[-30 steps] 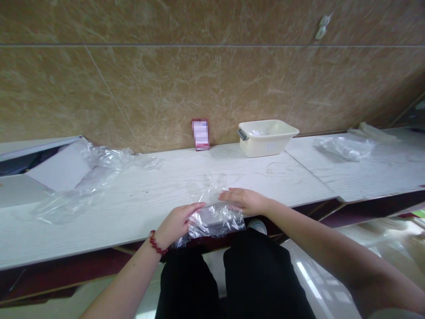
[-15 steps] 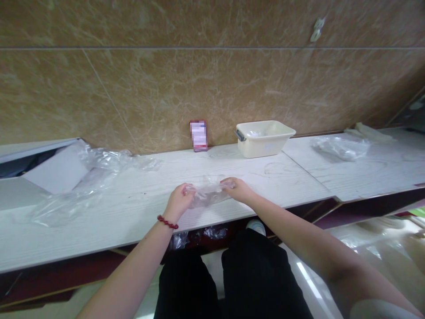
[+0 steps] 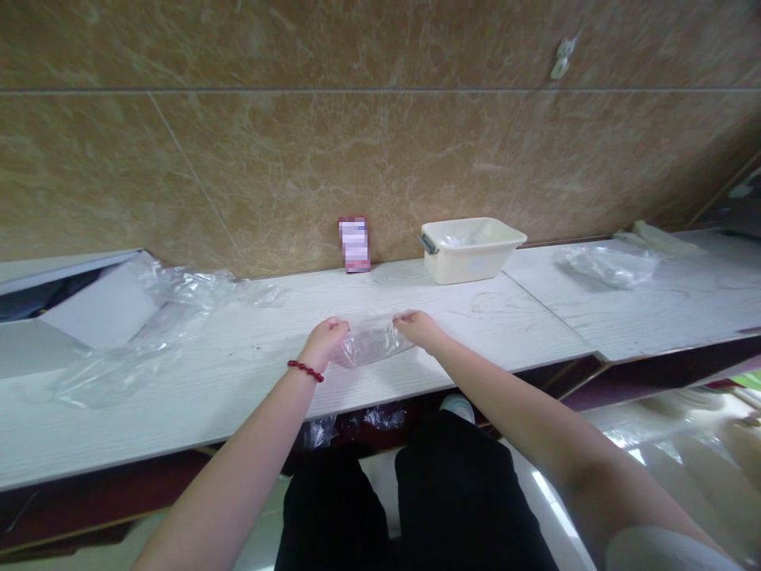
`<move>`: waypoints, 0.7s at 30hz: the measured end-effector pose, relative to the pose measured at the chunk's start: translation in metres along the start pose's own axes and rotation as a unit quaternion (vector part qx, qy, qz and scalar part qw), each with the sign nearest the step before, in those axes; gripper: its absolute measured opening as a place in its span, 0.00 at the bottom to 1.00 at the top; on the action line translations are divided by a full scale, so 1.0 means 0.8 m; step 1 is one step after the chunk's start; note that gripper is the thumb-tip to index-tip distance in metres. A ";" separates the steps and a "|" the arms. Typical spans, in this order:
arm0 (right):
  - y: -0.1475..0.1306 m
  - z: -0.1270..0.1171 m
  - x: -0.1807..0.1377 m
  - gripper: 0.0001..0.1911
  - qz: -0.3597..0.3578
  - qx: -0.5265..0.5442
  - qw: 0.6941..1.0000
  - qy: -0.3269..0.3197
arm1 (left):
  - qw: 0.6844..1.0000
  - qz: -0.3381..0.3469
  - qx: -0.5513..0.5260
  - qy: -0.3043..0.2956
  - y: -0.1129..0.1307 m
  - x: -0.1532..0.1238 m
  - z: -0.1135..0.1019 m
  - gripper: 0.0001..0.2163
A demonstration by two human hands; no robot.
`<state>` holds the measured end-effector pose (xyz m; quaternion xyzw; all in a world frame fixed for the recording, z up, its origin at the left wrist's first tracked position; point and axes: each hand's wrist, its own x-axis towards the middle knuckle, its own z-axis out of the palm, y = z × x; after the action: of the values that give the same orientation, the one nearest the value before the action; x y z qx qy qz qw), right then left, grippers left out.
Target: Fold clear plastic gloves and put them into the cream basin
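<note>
A clear plastic bag (image 3: 374, 341) is stretched between my two hands, just above the white wood-grain counter (image 3: 285, 337). My left hand (image 3: 328, 339), with a red bead bracelet (image 3: 306, 370) at its wrist, is closed on the bag's left end. Fingers of my right hand (image 3: 417, 327) pinch the upper right corner. The bag looks flat and see-through, and I make out nothing inside it.
A cream plastic tub (image 3: 469, 258) with a grey handle stands by the wall, clear plastic inside. Left of it leans a phone-like object (image 3: 355, 244), its face blurred. An open white box (image 3: 101, 309) and loose plastic film (image 3: 196, 289) lie left; clear bags (image 3: 609, 266) lie right.
The bag was crumpled between my hands and is now drawn out flatter. Both hands have risen slightly, away from the counter's front edge.
</note>
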<state>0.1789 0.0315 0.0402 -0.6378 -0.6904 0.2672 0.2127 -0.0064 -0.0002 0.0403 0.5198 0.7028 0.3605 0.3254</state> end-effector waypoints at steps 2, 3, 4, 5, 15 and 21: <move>0.002 0.001 0.001 0.12 -0.010 0.006 1.000 -0.005 | 1.000 -0.011 0.006 -0.004 0.000 0.006 0.000 0.09; 0.003 0.002 0.002 0.10 -0.020 0.013 1.000 -0.004 | 1.000 -0.013 0.009 -0.005 -0.001 0.008 0.000 0.09; 0.004 0.002 0.004 0.10 -0.028 0.018 0.999 0.001 | 1.000 -0.013 0.011 -0.005 -0.001 0.009 0.000 0.09; 0.006 0.001 0.005 0.09 -0.033 0.017 0.999 0.008 | 1.000 -0.014 0.014 -0.004 -0.001 0.011 0.000 0.09; 0.006 -0.004 0.018 0.11 -0.019 -0.028 0.998 0.047 | 0.998 -0.002 0.056 0.009 0.000 0.017 0.001 0.09; 0.008 0.000 0.021 0.09 -0.001 -0.015 0.998 0.062 | 0.996 -0.011 0.081 0.026 -0.006 0.028 0.004 0.08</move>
<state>0.1820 0.0486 0.0352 -0.6553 -0.6806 0.2162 0.2462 -0.0115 0.0212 0.0327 0.5271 0.7435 0.3122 0.2681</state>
